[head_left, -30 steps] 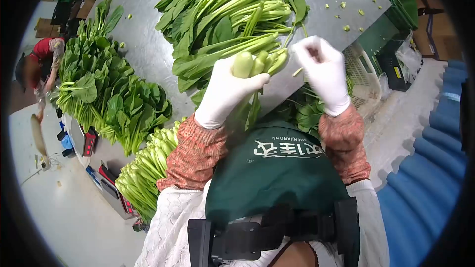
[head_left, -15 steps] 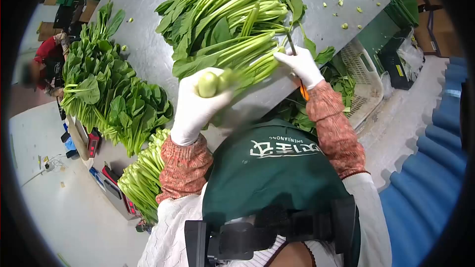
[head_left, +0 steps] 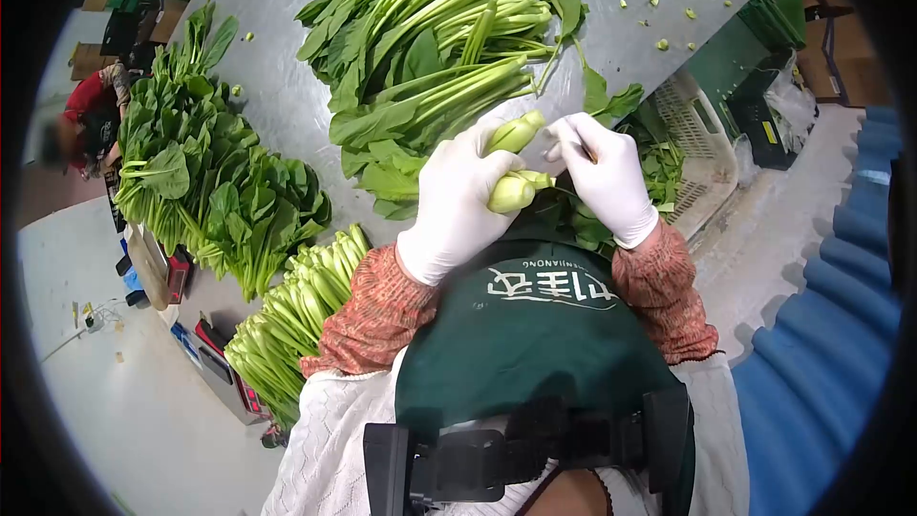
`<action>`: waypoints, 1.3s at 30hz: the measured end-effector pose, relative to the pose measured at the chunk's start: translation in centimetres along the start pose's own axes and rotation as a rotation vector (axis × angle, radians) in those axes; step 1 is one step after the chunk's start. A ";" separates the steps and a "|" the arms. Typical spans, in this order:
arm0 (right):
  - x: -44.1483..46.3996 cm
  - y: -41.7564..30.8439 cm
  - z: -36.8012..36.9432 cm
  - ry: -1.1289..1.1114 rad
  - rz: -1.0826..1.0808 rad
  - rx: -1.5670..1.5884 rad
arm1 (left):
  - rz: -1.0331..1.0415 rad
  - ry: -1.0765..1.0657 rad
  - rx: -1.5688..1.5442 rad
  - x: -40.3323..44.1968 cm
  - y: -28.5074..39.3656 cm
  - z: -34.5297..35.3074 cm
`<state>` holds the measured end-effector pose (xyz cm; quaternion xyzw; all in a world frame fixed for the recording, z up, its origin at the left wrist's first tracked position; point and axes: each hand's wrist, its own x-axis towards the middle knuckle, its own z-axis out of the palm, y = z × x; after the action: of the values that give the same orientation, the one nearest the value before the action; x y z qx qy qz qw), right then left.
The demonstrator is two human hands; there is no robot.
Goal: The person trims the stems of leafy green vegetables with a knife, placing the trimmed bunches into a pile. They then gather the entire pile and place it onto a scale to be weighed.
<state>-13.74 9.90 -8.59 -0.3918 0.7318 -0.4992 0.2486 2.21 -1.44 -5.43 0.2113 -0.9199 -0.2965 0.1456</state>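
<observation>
My left hand [head_left: 458,196], in a white glove, is closed around a few choy sum stalks [head_left: 512,193]. Their thick pale cut ends point right, and their leaves seem to spread out on the far side of the hand. Close by, my gloved right hand [head_left: 604,172] is curled with its fingertips near those stalk ends. It grips a small knife, nearly all hidden by the fingers; only a dark bit shows. Beyond both hands, a large pile of choy sum [head_left: 449,38] lies on the metal table [head_left: 277,67], leaves to the left and stems to the right.
More leafy bunches [head_left: 205,172] are lined up at the table's left edge, with pale stems [head_left: 296,315] nearer me. Trimmed bits [head_left: 662,44] dot the right side. A white crate [head_left: 707,153] holding leaves stands at right. Another person [head_left: 91,124] is at far left.
My left hand has moved right and turned, bringing the stalk ends toward my right hand. My right hand has drawn back from the pile, and the knife's blade and orange handle are now hidden.
</observation>
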 end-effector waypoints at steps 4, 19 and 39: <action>-0.4 -1.3 -0.5 -0.109 -0.061 -0.354 | 0.051 0.016 -0.108 -0.1 0.1 -0.4; 2.7 -5.5 -2.7 -0.178 0.169 0.468 | 0.014 0.028 -0.623 1.9 0.1 -4.1; 3.1 -3.4 -9.7 -0.087 -0.062 -0.345 | -0.170 0.075 -0.569 1.8 -1.8 -7.7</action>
<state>-21.68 11.91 -1.68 -0.4722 0.7826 -0.3564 0.1935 4.18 -7.34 -0.28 0.2491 -0.7729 -0.5453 0.2078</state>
